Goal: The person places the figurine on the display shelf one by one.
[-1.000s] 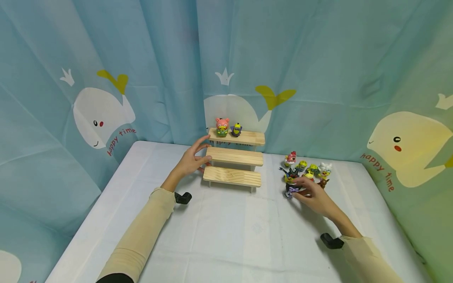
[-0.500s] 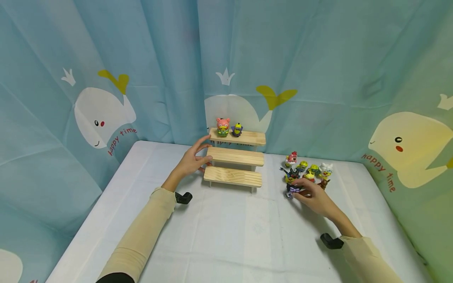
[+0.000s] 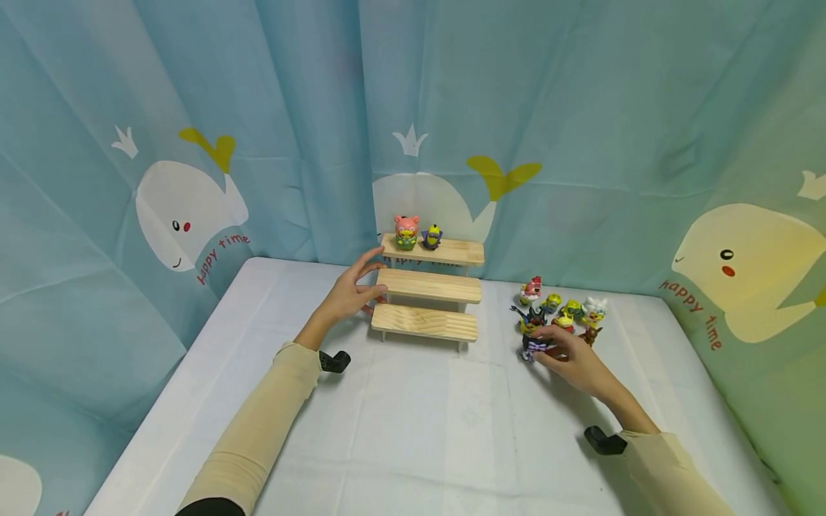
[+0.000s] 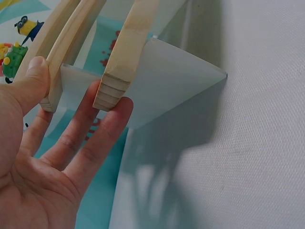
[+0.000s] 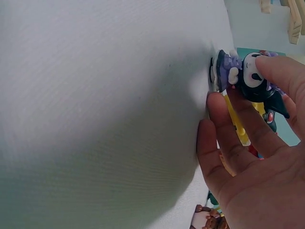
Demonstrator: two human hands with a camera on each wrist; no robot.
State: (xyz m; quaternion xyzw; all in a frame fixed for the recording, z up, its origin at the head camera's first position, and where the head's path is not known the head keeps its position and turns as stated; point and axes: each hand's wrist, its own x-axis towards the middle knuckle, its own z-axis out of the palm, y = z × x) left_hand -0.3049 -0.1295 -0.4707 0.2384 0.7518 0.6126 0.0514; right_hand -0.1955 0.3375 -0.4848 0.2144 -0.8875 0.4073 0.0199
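Observation:
A three-tier wooden display shelf (image 3: 422, 320) stands on the white table. My left hand (image 3: 346, 292) holds its left end; in the left wrist view the thumb (image 4: 38, 71) lies on a board's end, with fingertips (image 4: 125, 106) at the board ends below. On the top tier stand a pink-hooded figurine (image 3: 406, 233) and a smaller yellow and purple figurine (image 3: 432, 237). To the right, my right hand (image 3: 574, 362) pinches a black-hooded, white-faced figurine in purple (image 5: 252, 71) between thumb and fingers, its base close to the tabletop.
Behind the right hand several small figurines stand close together, among them a pink one (image 3: 531, 290), a white one (image 3: 594, 309) and a dark-horned one (image 3: 530, 319). A blue curtain (image 3: 310, 179) with whale prints hangs along the table's back edge.

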